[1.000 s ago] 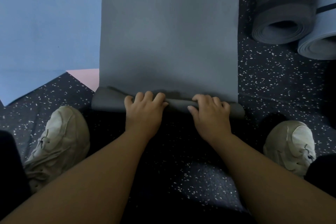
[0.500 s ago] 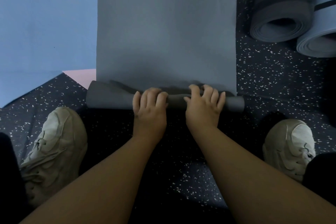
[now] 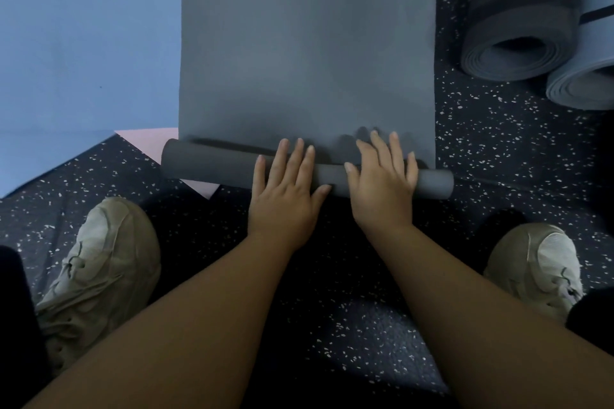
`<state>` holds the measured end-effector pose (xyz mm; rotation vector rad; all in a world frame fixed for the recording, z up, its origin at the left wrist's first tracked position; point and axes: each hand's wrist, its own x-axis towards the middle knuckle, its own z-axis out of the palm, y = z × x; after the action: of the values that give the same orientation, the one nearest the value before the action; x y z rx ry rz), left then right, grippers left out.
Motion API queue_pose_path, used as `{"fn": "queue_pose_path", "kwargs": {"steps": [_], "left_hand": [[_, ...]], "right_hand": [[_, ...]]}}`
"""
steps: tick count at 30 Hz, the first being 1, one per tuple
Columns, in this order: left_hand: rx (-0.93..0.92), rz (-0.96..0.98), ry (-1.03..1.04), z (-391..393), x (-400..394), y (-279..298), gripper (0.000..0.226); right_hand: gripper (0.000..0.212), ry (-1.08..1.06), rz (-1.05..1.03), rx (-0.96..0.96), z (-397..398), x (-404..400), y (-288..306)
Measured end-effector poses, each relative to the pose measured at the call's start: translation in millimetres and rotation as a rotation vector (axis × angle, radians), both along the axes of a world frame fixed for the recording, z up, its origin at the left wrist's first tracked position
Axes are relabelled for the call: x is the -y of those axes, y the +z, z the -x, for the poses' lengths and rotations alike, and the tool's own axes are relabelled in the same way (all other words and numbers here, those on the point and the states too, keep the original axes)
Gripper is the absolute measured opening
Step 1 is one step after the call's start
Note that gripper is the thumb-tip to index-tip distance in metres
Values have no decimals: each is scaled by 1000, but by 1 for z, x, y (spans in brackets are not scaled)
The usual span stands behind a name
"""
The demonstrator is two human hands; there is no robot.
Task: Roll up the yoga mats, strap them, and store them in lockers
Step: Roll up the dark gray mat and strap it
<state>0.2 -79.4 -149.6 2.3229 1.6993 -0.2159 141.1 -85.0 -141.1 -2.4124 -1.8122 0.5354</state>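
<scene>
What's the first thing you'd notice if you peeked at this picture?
Two hands, the left hand and right hand, press flat on a thin roll at the near end of the grey mat in the middle. Two already rolled, strapped mats lie at the upper right.

fingers of left hand and right hand now straightened flat over the rolled end of the grey yoga mat, no longer curled; roll thicker and farther up the mat than a second ago.
</scene>
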Motion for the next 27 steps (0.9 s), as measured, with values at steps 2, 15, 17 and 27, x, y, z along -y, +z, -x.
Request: {"fn": "queue_pose_path", "kwargs": {"steps": [2,15,17,27], "left_hand": [[0,-9,-15,-1,-7,1,84],[20,63,-18,-15,-62,19,57],[23,46,-27,-17,-69,22,56],[58,-38,-132,-4,-44,13,69]], "right_hand": [[45,45,-152,23,0,17,-6],[91,122,149,60,-2,4,-8],[99,108,204,40,-4,-8,-2],[118,202,399,48,-25,-72,20]]}}
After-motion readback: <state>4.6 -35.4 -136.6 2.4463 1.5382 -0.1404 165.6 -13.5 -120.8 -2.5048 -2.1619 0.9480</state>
